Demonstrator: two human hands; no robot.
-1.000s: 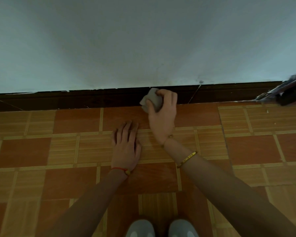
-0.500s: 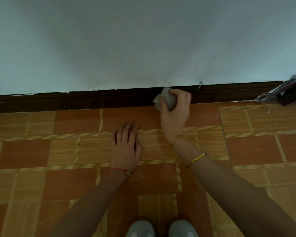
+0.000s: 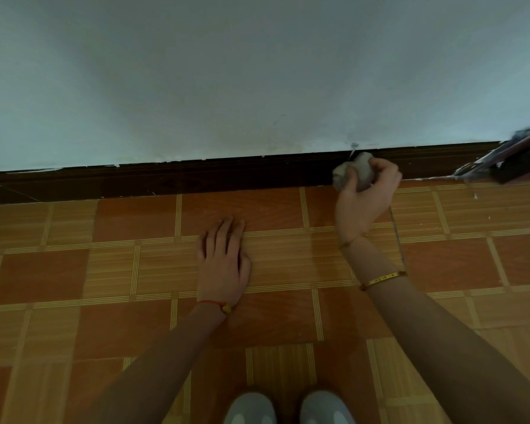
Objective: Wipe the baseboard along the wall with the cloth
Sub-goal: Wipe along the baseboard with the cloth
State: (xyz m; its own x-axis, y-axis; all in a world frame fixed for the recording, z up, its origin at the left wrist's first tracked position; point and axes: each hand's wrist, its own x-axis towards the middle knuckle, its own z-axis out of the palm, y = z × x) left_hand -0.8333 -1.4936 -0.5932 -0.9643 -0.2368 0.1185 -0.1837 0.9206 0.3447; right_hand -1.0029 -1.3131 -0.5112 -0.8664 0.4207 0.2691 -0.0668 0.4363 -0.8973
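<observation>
We see the right hand (image 3: 364,197) right of centre, fingers (image 3: 386,169) curled around the bunched grey cloth (image 3: 354,172), pressing it against the dark baseboard (image 3: 196,179). Left hand (image 3: 224,258) lies flat, fingers straight, on the floor (image 3: 58,270).

The baseboard (image 3: 227,175) runs between wall (image 3: 257,71) and floor (image 3: 74,270), the right hand (image 3: 364,194) holding the cloth (image 3: 354,172) against it, right of the left hand (image 3: 224,261) flat on the floor.

Probably a home: patterned floor tiles (image 3: 257,209), painted wall (image 3: 257,71), dark baseboard (image 3: 196,179).
</observation>
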